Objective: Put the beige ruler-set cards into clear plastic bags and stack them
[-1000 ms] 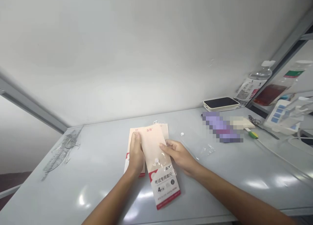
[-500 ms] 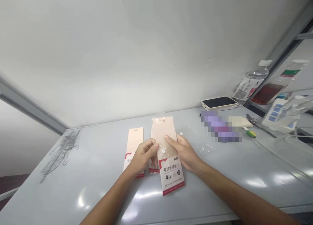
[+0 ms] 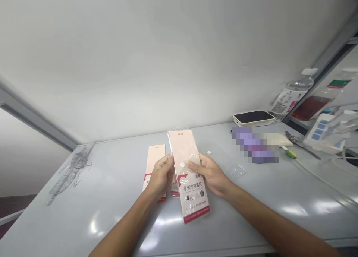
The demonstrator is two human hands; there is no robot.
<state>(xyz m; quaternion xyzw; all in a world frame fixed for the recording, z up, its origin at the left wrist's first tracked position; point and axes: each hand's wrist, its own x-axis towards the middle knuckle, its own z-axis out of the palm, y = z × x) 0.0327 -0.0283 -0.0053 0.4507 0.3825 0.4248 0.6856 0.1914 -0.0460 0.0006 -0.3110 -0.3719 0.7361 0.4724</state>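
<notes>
A pink and white ruler set pack (image 3: 183, 145) in a clear plastic sleeve with a snap button is held up over the table, leaning slightly. My right hand (image 3: 214, 173) grips its right edge, thumb across the front near the snap. My left hand (image 3: 159, 175) is closed at the left edge, fingertips pinching the sleeve. Partly hidden behind my left hand, a second pack (image 3: 156, 157) lies on the table. Another pack (image 3: 175, 193) lies mostly covered beneath the held one. To the right is an empty clear sleeve (image 3: 220, 158) with a white snap.
Transparent rulers (image 3: 72, 169) are heaped at the left of the grey table (image 3: 112, 205). A phone (image 3: 254, 117), a blurred purple item (image 3: 251, 145), scissors (image 3: 303, 145), a cable (image 3: 313, 177) and a bottle (image 3: 292, 97) stand or lie at the right. A wall rises behind.
The held pack has shifted slightly left. My left fingers have moved from the sleeve's front by the snap up to its left edge. My right hand keeps its grip.
</notes>
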